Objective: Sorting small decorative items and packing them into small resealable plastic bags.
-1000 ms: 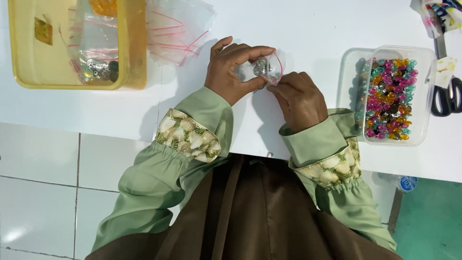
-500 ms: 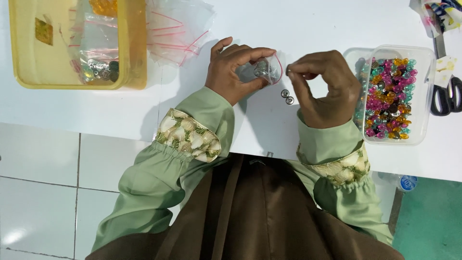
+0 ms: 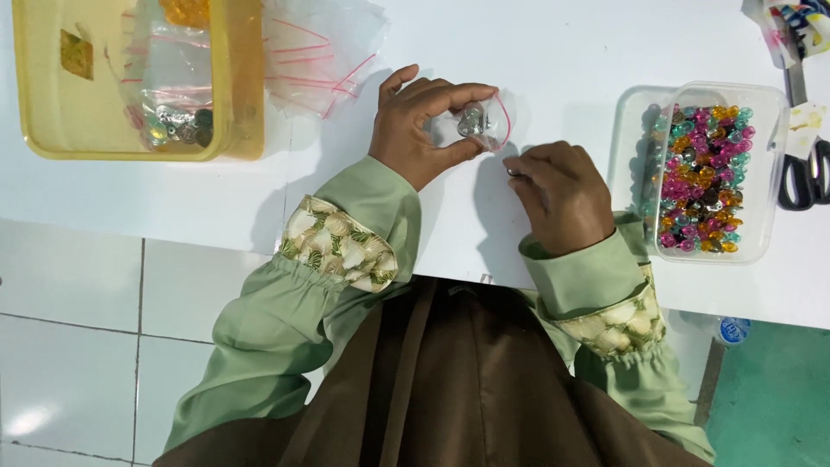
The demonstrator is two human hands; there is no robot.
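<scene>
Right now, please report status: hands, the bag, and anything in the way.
Left hand holds small clear bag, silvery pieces inside. Right hand pinches a small metal piece just below the bag. Bead box to the right, clear of both.

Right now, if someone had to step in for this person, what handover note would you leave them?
Left hand: holds a small clear zip bag with small metal pieces inside, raised just above the white table.
Right hand: fingertips pinch a tiny metal piece beside the bag's red-lined mouth.
Nearby: clear tub of coloured beads at right, scissors beyond it; yellow tray with more bags at left, and empty zip bags next to it.
Done: some pieces already bagged.
Left: the pinched piece is not yet inside, and the bag looks unsealed.
</scene>
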